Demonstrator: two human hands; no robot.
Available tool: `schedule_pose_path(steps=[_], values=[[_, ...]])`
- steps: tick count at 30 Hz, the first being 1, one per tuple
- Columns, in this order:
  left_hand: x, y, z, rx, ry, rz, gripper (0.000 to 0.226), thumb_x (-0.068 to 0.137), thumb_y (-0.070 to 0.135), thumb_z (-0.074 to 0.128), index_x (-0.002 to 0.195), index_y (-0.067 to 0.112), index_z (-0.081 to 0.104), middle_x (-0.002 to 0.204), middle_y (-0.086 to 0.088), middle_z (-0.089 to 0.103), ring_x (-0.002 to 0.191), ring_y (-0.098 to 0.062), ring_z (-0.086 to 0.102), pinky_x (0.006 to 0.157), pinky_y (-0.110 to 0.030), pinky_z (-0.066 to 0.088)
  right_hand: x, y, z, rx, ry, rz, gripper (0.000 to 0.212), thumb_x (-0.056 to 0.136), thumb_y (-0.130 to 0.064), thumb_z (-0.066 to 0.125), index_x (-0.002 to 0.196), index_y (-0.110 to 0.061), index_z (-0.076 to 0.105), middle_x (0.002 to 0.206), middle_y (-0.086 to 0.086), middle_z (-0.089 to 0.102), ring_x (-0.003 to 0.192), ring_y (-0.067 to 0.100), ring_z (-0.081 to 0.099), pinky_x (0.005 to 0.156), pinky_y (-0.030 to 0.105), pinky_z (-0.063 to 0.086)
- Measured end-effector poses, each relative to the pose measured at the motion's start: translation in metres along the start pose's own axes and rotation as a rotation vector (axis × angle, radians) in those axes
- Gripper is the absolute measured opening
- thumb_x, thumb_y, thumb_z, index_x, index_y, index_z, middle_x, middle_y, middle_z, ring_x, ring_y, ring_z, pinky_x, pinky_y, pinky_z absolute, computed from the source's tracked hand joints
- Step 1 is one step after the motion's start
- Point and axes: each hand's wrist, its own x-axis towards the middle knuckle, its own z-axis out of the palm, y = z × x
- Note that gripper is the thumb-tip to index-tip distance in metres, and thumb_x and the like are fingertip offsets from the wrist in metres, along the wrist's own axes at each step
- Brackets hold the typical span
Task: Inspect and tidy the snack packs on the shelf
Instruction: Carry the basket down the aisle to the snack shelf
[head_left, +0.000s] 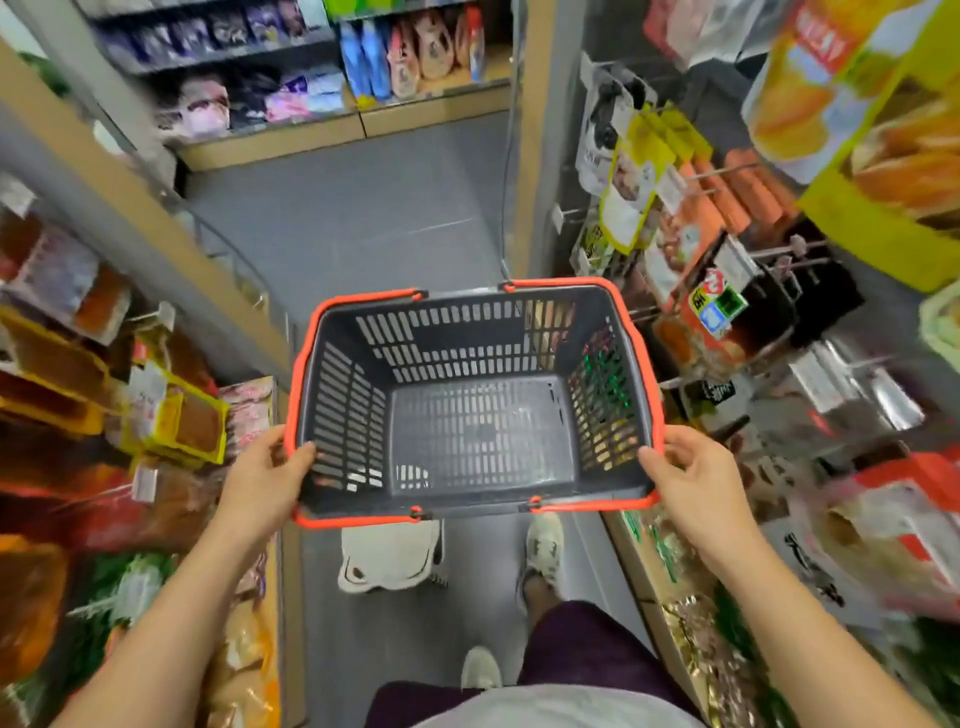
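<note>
I judge the tidying not yet begun. My left hand (262, 480) and right hand (698, 486) are both taken up with an empty shopping basket (467, 332), the fingers (304, 453) curled over its near corners and gripping the rim. The snack packs (628, 192), glossy yellow and orange pouches, hang untouched on wire pegs (779, 254) up and right of my right fingers. Boxy yellow packs (174, 421) sit on the shelf (130, 218) just left of my left fingers. The basket is rigid dark-grey slotted plastic with an orange rim, tapering downward.

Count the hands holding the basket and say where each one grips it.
2. The left hand grips the left rim of the basket; the right hand grips its right rim. Neither is hidden.
</note>
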Motion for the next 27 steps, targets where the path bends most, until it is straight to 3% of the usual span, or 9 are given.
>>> schedule_pose_path(steps=[4, 7, 11, 15, 22, 26, 27], values=[[0.077, 0.024, 0.022, 0.164, 0.073, 0.019, 0.024, 0.095, 0.01, 0.057, 0.118, 0.006, 0.06, 0.11, -0.015, 0.067, 0.099, -0.03, 0.062, 0.088, -0.045, 0.049, 0.106, -0.015, 0.021, 0.039, -0.089, 0.036, 0.01, 0.09, 0.001, 0.06, 0.093, -0.008, 0.065, 0.094, 0.014, 0.068, 0.088, 0.028, 0.064, 0.075, 0.04, 0.051], [0.13, 0.043, 0.036, 0.202, 0.124, 0.006, 0.028, 0.095, 0.01, 0.058, 0.122, 0.005, 0.058, 0.114, -0.017, 0.065, 0.103, -0.033, 0.06, 0.086, -0.041, 0.044, 0.183, -0.02, 0.035, 0.077, -0.167, 0.159, 0.01, 0.087, -0.002, 0.062, 0.08, -0.008, 0.059, 0.084, 0.024, 0.061, 0.075, 0.029, 0.058, 0.066, 0.042, 0.047], [0.191, 0.069, 0.038, 0.217, 0.132, -0.038, 0.024, 0.095, 0.012, 0.059, 0.118, 0.007, 0.059, 0.11, -0.017, 0.066, 0.102, -0.032, 0.061, 0.088, -0.043, 0.046, 0.252, -0.031, 0.063, 0.05, -0.189, 0.186, 0.02, 0.088, -0.017, 0.068, 0.076, -0.013, 0.053, 0.073, 0.013, 0.05, 0.067, 0.022, 0.049, 0.063, 0.036, 0.04], [0.251, 0.091, 0.041, 0.221, 0.125, -0.06, 0.018, 0.095, 0.011, 0.059, 0.112, 0.006, 0.06, 0.104, -0.014, 0.066, 0.098, -0.028, 0.061, 0.084, -0.039, 0.044, 0.304, -0.044, 0.091, -0.058, -0.147, 0.119, 0.03, 0.088, -0.013, 0.067, 0.067, -0.013, 0.045, 0.061, 0.004, 0.04, 0.055, 0.012, 0.039, 0.057, 0.035, 0.032], [0.386, 0.111, 0.059, 0.025, -0.013, -0.138, 0.021, 0.09, -0.007, 0.055, 0.109, 0.0, 0.059, 0.1, -0.016, 0.064, 0.092, -0.023, 0.059, 0.081, -0.038, 0.048, 0.375, -0.061, 0.139, -0.159, -0.05, 0.147, 0.027, 0.087, -0.012, 0.067, 0.078, 0.009, 0.051, 0.064, 0.012, 0.048, 0.06, 0.024, 0.047, 0.059, 0.038, 0.038], [0.484, 0.112, 0.065, -0.22, -0.173, -0.225, 0.021, 0.088, -0.007, 0.055, 0.093, 0.012, 0.061, 0.086, -0.005, 0.068, 0.07, -0.007, 0.066, 0.062, -0.02, 0.054, 0.405, -0.067, 0.186, -0.106, 0.049, 0.254, 0.025, 0.084, -0.01, 0.07, 0.072, 0.003, 0.053, 0.062, 0.011, 0.052, 0.059, 0.022, 0.047, 0.057, 0.037, 0.037], [0.508, 0.111, 0.069, -0.281, -0.209, -0.258, 0.016, 0.09, -0.001, 0.057, 0.095, 0.013, 0.061, 0.088, -0.003, 0.068, 0.072, -0.009, 0.066, 0.062, -0.023, 0.055, 0.412, -0.067, 0.201, -0.073, 0.067, 0.284, 0.025, 0.083, -0.009, 0.071, 0.069, -0.001, 0.052, 0.061, 0.009, 0.052, 0.059, 0.021, 0.047, 0.057, 0.037, 0.037]])
